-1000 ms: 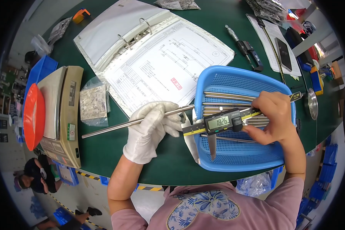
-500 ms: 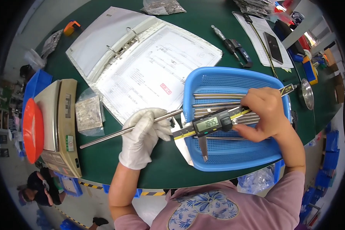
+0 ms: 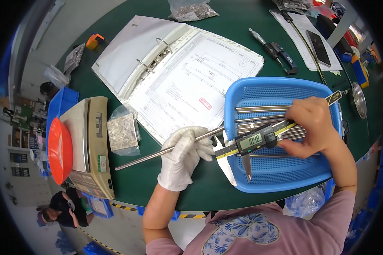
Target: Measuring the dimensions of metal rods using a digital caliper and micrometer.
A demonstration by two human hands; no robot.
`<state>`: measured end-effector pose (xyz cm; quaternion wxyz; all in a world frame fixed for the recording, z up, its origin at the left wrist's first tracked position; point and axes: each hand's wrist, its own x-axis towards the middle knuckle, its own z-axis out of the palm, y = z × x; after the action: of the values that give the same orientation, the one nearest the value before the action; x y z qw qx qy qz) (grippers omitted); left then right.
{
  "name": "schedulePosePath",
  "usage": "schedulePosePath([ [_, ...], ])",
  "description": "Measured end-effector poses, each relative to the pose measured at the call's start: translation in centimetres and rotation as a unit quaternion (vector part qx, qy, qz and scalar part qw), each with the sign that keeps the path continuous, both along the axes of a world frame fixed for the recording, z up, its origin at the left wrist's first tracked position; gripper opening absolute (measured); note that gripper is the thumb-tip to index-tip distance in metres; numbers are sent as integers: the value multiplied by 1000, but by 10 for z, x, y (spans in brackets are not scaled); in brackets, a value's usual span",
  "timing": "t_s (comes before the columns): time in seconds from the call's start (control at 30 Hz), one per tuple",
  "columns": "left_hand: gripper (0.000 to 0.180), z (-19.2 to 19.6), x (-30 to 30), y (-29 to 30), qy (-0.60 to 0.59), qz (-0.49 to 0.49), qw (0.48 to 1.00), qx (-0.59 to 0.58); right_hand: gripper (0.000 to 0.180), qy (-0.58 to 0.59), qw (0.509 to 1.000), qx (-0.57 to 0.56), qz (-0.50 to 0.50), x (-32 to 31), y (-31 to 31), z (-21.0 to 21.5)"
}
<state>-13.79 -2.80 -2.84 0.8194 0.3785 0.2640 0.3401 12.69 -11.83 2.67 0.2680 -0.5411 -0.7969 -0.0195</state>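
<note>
- Gloved left hand curled firmly around a steel rod, left of the blue basket
- Bare right hand gripping a digital caliper above the basket

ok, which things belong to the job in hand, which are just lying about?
Part of the job:
steel rod, in gloved left hand
digital caliper, in bare right hand
blue basket holding more rods, under the caliper
open binder with drawing, probably

Likely lying about:
micrometer
phone
scale with orange tray
clear bag beside the scale
</note>
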Motion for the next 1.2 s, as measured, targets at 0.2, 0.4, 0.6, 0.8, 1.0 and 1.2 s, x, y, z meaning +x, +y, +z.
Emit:
schedulePosePath([
  [0.2, 37, 0, -2, 1, 3, -3, 1000, 7, 39, -9, 1000, 3, -1, 0, 1, -2],
  [0.4, 35, 1, -4, 1, -2, -4, 1000, 7, 41, -17, 1000, 9, -2, 0, 5, -2],
  [0.6, 34, 13, 2, -8, 105, 97, 988, 57, 44, -48, 998, 39, -2, 5, 3, -1],
  [0.8, 20, 22, 1, -16, 187, 158, 948, 204, 45, -34, 999, 8, 12, 8, 13, -13],
  [1.0, 29, 5, -14, -14, 302, 122, 894, 308, 44, 18, 998, -56, 30, 11, 20, -18],
  [1.2, 26, -1, -17, -6, 335, 127, 873, 332, 46, 19, 997, -60, 36, 14, 31, -22],
])
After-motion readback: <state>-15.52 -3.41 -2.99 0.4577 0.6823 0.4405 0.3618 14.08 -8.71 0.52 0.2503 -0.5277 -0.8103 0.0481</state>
